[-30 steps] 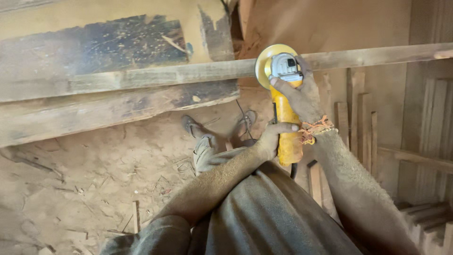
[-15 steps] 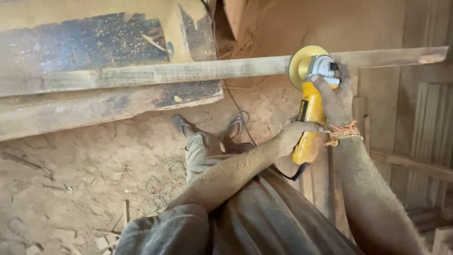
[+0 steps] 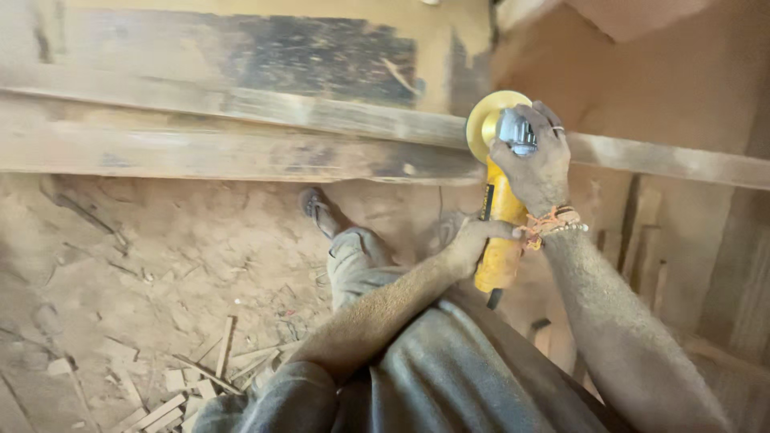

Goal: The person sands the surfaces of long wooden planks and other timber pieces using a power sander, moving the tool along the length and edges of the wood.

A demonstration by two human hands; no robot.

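grinder [image 3: 499, 232] cord hidden, plank [image 3: 241, 108] perhaps blurred

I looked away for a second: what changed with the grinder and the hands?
The yellow grinder slid right along the wooden plank, then back left a little. Same grip throughout: right hand on the head, left hand on the body, disc against the plank.

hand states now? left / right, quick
Left hand: closed around the rear body of the yellow angle grinder.
Right hand: closed over the grinder's head, disc against the long wooden plank.
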